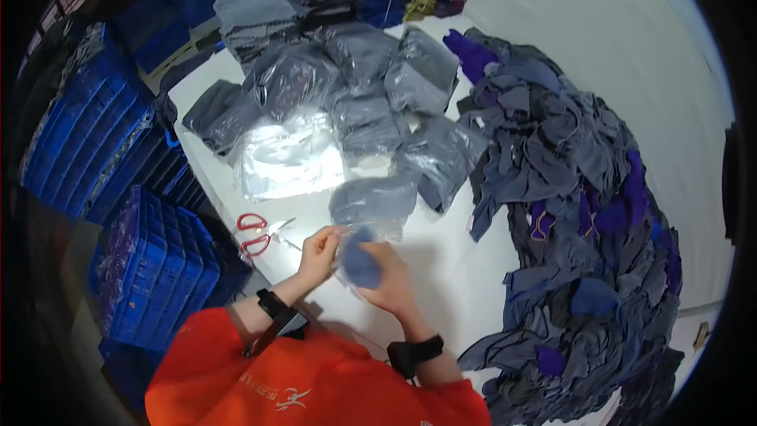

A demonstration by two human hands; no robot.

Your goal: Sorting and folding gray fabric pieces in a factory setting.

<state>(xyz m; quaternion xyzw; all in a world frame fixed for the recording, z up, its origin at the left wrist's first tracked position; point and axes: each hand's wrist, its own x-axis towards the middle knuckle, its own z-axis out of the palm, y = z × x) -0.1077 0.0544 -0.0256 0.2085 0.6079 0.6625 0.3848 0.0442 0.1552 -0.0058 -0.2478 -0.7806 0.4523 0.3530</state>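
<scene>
Orange top [236,367] nearest; by the near edge of the table [461,268], left hand [318,256] pinches clear plastic [342,230], right hand [384,278] clasps a blurred blue-grey bundle [360,259]; hard tugging could split the plastic

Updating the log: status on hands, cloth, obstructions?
Left hand closed, contents unclear. Right hand gripping motion-blurred blue cloth. Red-handled scissors lie left, untouched.

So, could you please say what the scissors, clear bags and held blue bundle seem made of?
Scissors: silvery blades, probably metal; evenly red handles, perhaps plastic. Clear bags: likely thin plastic film, given glossy creases and glare. Blue bundle: possibly fabric, but blur hides its finish.
</scene>
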